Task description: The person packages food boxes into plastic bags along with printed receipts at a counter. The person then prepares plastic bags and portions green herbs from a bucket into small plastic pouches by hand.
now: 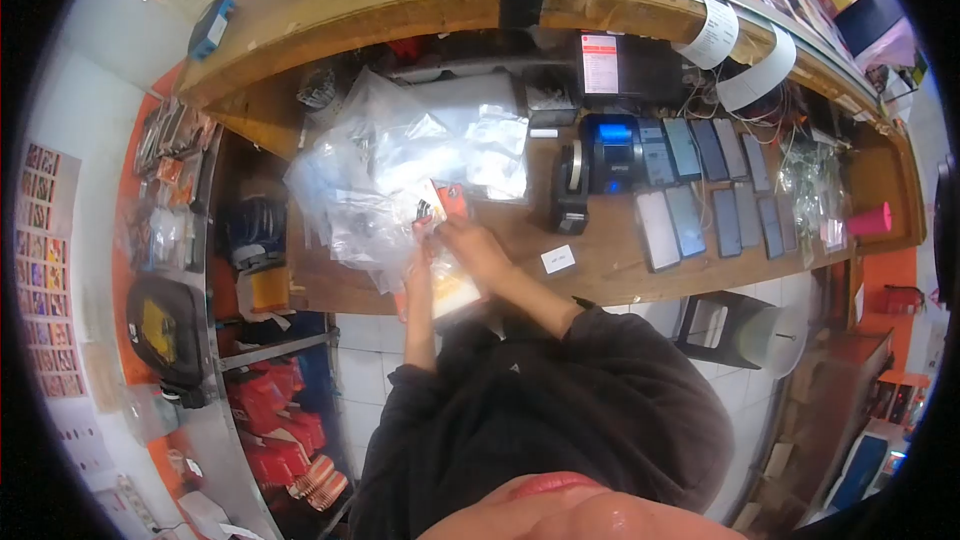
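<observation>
Between your forearms, at the near edge of the wooden desk [612, 265], sits a flat white-and-orange packet [456, 292]. Your left hand [418, 258] and right hand [476, 248] are close together over it, fingers bent inward; you can't tell from this view how firmly either is clamped. A red-orange piece [453, 202] shows just beyond your right fingers, though whether it belongs to the packet is unclear. To the right lies a small white card [558, 259]. Clear plastic bags [365, 230] heap up left of your hands and spread toward the far side. Farther right stand a black tape dispenser [571, 202] and, just beyond it, a receipt printer [613, 168] with a lit blue top. Smartphones [686, 222] lie in two rows right of the printer. At the far side, a pink-and-white sign [600, 65] stands below the raised wooden shelf [400, 10].
</observation>
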